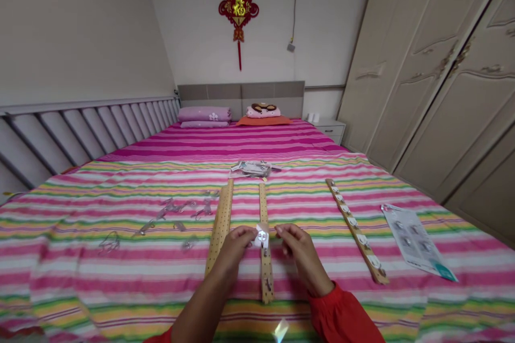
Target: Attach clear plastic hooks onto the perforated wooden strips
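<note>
My left hand point(235, 246) pinches the edge of a small stick-on hook point(262, 237) with a pale square backing and a metal hook. The hook is over a narrow perforated wooden strip point(264, 268), which lies lengthwise on the bed between my hands. A metal hook point(269, 283) sits near the strip's close end. To the right of the held piece, my right hand point(296, 249) is closed with thumb and fingertips together, apart from it. Whether anything is in those fingertips is too small to tell.
More perforated wooden strips point(219, 225) lie to the left. A strip with several hooks point(353, 222) and a hook package point(414, 241) lie right. Loose clear-backed hooks point(173, 206) are scattered left, plastic packets point(251, 169) farther back. A shiny film piece point(281, 329) lies close to me.
</note>
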The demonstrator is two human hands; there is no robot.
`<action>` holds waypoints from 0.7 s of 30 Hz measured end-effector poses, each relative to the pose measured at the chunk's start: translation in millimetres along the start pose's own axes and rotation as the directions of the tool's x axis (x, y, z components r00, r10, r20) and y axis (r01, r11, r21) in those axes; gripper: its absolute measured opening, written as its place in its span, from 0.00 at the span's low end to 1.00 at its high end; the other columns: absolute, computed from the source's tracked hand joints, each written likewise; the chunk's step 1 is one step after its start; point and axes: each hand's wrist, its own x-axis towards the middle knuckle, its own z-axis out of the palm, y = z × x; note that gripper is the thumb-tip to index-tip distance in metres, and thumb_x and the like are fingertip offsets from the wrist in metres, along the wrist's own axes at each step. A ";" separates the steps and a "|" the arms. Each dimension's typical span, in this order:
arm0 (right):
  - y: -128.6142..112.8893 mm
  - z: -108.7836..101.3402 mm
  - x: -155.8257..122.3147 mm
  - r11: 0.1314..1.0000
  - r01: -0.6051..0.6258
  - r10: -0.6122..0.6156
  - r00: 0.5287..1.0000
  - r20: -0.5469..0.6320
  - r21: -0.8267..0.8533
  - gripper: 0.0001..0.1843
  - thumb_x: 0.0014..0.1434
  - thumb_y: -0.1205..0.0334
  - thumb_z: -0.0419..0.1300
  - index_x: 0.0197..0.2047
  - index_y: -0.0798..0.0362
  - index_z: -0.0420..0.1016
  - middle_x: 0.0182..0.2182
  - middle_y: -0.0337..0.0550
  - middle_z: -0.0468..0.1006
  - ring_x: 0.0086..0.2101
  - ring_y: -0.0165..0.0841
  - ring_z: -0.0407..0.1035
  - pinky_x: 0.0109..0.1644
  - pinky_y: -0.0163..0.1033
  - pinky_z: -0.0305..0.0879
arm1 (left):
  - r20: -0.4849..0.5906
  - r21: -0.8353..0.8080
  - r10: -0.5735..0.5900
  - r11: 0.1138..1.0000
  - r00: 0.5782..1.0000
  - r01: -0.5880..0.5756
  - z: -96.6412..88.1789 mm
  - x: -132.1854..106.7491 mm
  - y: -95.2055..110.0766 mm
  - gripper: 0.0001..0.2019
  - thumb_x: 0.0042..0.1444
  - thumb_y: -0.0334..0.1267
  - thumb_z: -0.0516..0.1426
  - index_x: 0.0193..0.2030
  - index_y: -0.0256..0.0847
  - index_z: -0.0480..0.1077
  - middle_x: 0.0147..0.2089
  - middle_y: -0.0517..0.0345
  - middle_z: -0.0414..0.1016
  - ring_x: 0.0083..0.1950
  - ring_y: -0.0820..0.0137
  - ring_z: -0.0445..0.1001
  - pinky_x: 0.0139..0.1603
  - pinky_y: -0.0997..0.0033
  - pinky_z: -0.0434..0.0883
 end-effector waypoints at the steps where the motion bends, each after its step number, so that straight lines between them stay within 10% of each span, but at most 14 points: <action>1: 5.0 -1.3 2.2 1.000 -0.014 0.014 1.000 0.022 -0.002 0.17 0.42 0.49 0.69 0.27 0.55 0.76 0.19 0.35 0.71 0.15 0.23 0.57 0.18 0.31 0.50 | -0.014 0.005 0.008 1.000 1.000 -0.008 1.6 4.5 -2.0 0.10 0.38 0.43 0.63 0.24 0.38 0.72 0.21 0.64 0.68 0.25 0.75 0.63 0.30 0.74 0.60; 21: 74.9 -13.0 65.0 0.996 -0.050 0.048 0.998 -0.040 -0.075 0.12 0.39 0.55 0.67 0.20 0.55 0.74 0.13 0.34 0.69 0.14 0.23 0.53 0.17 0.32 0.46 | -0.097 0.153 0.053 0.988 0.994 -0.038 12.6 71.9 -51.0 0.08 0.35 0.41 0.60 0.21 0.38 0.72 0.20 0.61 0.71 0.26 0.71 0.68 0.33 0.70 0.65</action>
